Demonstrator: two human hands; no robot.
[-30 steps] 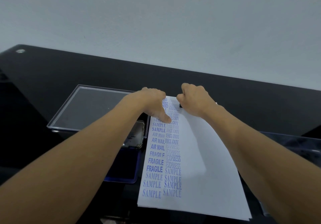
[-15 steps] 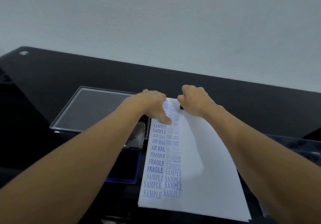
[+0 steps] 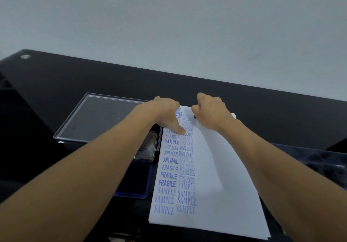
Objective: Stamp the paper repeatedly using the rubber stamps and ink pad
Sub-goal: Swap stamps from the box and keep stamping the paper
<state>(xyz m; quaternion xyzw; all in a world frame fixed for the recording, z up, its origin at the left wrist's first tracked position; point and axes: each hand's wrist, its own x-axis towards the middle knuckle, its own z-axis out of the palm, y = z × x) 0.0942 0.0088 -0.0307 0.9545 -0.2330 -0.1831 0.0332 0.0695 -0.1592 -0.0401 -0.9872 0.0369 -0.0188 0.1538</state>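
Head: right hand (image 3: 212, 114) grips stamp (image 3: 195, 117); pressed on paper (image 3: 225, 176), far end.

The paper (image 3: 216, 166) is showing two columns of blue stamps: SAMPLE, FRAGILE, AIR MAIL, SAMPLE on the left; SAMPLE, EXPRESS, FAX OUT, EXPRESS on the right.

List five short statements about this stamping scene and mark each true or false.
1. The left hand presses on the white sheet of paper. True.
2. The right hand grips a small dark rubber stamp at the sheet's far end. True.
3. The stamped words are red. False: they are blue.
4. The open blue ink pad lies right of the paper. False: it lies left of it.
5. The stamped words nearest the person read FRAGILE. False: they read SAMPLE.
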